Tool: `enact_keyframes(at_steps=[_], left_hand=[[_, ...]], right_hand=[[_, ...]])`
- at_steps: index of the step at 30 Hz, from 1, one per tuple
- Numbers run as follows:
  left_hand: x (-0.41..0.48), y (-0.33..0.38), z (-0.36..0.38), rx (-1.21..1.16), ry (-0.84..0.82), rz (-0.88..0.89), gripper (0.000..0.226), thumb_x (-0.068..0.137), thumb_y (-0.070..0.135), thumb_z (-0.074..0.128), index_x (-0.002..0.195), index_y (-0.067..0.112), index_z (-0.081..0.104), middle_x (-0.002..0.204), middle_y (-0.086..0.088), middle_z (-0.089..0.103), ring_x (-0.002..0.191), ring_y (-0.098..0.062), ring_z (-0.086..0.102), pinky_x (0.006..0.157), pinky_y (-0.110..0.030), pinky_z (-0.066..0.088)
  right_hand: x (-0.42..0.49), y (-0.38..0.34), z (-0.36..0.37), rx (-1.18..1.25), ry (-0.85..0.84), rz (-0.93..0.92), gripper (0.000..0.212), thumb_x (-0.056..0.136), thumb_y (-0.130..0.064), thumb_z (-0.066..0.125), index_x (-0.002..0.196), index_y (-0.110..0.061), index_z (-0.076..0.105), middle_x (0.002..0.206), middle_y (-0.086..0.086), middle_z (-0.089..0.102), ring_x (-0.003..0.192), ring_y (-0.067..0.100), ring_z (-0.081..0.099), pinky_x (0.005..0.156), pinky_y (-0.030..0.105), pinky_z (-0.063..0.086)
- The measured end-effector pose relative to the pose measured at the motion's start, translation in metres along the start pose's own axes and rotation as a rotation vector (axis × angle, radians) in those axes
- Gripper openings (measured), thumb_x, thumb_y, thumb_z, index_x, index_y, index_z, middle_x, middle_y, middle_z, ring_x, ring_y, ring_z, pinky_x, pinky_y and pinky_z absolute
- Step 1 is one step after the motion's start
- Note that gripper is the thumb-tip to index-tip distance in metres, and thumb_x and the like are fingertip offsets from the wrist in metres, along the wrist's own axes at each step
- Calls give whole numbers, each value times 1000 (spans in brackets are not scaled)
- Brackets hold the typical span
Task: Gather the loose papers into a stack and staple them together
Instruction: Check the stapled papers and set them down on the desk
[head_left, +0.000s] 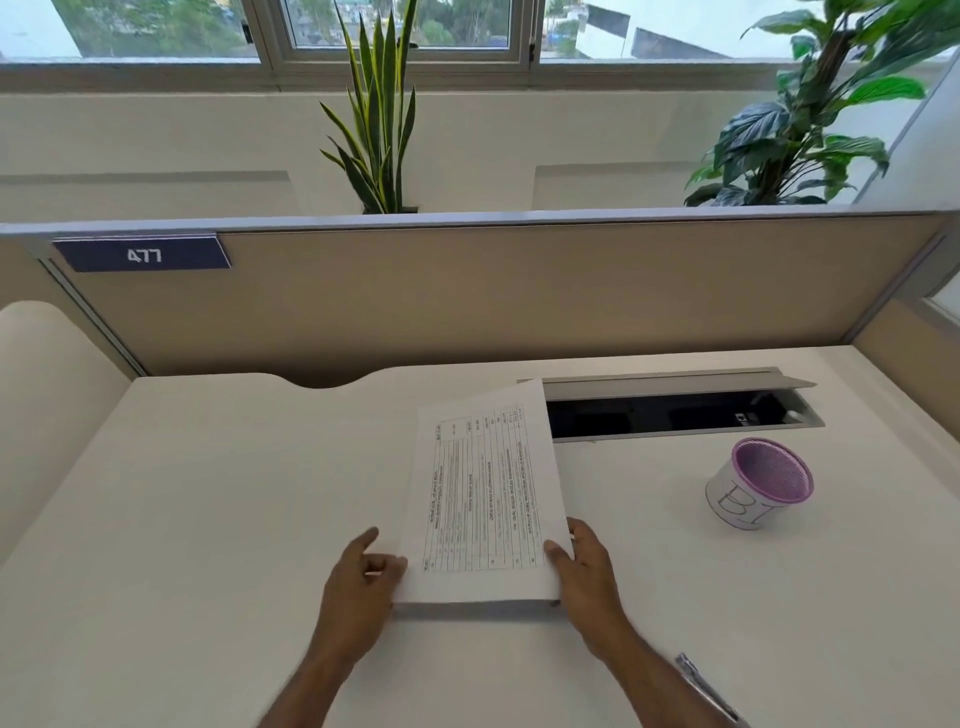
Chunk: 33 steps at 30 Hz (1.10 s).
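Note:
A stack of printed white papers (483, 499) stands tilted on its lower edge on the white desk (208, 493), the printed table facing me. My left hand (363, 587) grips the stack's lower left side. My right hand (582, 566) grips its lower right corner, thumb on the front sheet. A metal stapler (704, 686) lies on the desk at the lower right, partly hidden behind my right forearm.
A purple mesh cup (761, 483) with a white paper label stands to the right. An open cable tray (675, 410) with a raised lid sits behind the papers. A beige partition (467, 296) closes off the desk's back and sides.

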<state>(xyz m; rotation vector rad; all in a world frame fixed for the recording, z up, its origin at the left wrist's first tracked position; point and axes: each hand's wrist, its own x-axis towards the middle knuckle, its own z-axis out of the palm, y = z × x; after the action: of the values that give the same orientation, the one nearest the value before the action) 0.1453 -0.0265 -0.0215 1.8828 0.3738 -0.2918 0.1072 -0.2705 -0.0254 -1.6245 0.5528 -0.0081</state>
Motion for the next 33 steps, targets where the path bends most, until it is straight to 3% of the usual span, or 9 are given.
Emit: enact_keyframes(at_steps=[2, 5, 7, 9, 13, 16, 19, 25, 33], left_hand=[[8, -6, 6, 49, 9, 16, 38, 86, 14, 69, 122, 24, 61, 97, -8, 65, 77, -26, 63, 85, -49, 55], [23, -3, 11, 103, 89, 52, 44, 87, 12, 67, 130, 11, 60, 106, -11, 68, 87, -29, 67, 94, -47, 54], [33, 5, 12, 130, 124, 78, 46, 88, 12, 65, 133, 9, 58, 112, -14, 68, 95, -32, 68, 96, -46, 53], [44, 12, 14, 151, 153, 104, 45, 89, 10, 64, 133, 7, 57, 115, -17, 68, 95, -33, 68, 98, -43, 52], [62, 20, 14, 246, 155, 145, 45, 89, 9, 63, 133, 3, 56, 120, -18, 68, 102, -31, 66, 99, -34, 46], [68, 18, 14, 336, 135, 194, 46, 88, 11, 65, 133, 3, 56, 121, -16, 65, 97, -24, 63, 93, -29, 44], [70, 7, 11, 487, 131, 267, 48, 87, 22, 67, 132, 10, 57, 127, -6, 54, 88, -21, 61, 81, -30, 47], [64, -2, 6, 698, 119, 341, 43, 90, 33, 61, 130, 19, 60, 139, 2, 47, 123, -23, 50, 89, -40, 52], [60, 5, 1, 731, 58, 322, 46, 93, 32, 55, 137, 18, 53, 145, 3, 42, 129, -22, 47, 92, -40, 51]], right_hand=[[17, 2, 8, -38, -5, 5, 24, 97, -6, 49, 117, -18, 56, 112, 0, 68, 97, 14, 65, 61, 15, 52], [38, -3, 21, -88, -7, -24, 26, 96, -7, 51, 118, -20, 54, 117, 3, 66, 106, 19, 63, 88, 31, 55], [51, -9, 26, -153, -24, -66, 39, 94, -7, 55, 130, -18, 47, 116, 4, 63, 108, 19, 61, 92, 26, 50], [63, -10, 26, -298, -17, -123, 58, 90, -8, 62, 141, -13, 37, 119, 6, 58, 107, 19, 56, 89, 23, 47], [82, 3, 17, -718, -12, -328, 64, 86, -24, 67, 143, -19, 40, 151, 4, 38, 138, 24, 35, 115, 39, 28], [83, 10, 10, -890, -74, -383, 52, 93, -35, 57, 143, -30, 44, 159, -6, 28, 147, 18, 21, 118, 39, 15], [83, 16, 7, -926, -100, -400, 46, 96, -38, 50, 142, -31, 46, 160, -6, 26, 149, 17, 17, 118, 37, 12], [85, 16, 6, -949, -93, -424, 45, 96, -36, 49, 141, -31, 47, 160, -5, 28, 149, 18, 19, 117, 38, 16], [78, 2, 0, -915, -166, -367, 57, 96, -38, 49, 149, -26, 31, 159, -6, 27, 148, 13, 19, 119, 34, 12]])
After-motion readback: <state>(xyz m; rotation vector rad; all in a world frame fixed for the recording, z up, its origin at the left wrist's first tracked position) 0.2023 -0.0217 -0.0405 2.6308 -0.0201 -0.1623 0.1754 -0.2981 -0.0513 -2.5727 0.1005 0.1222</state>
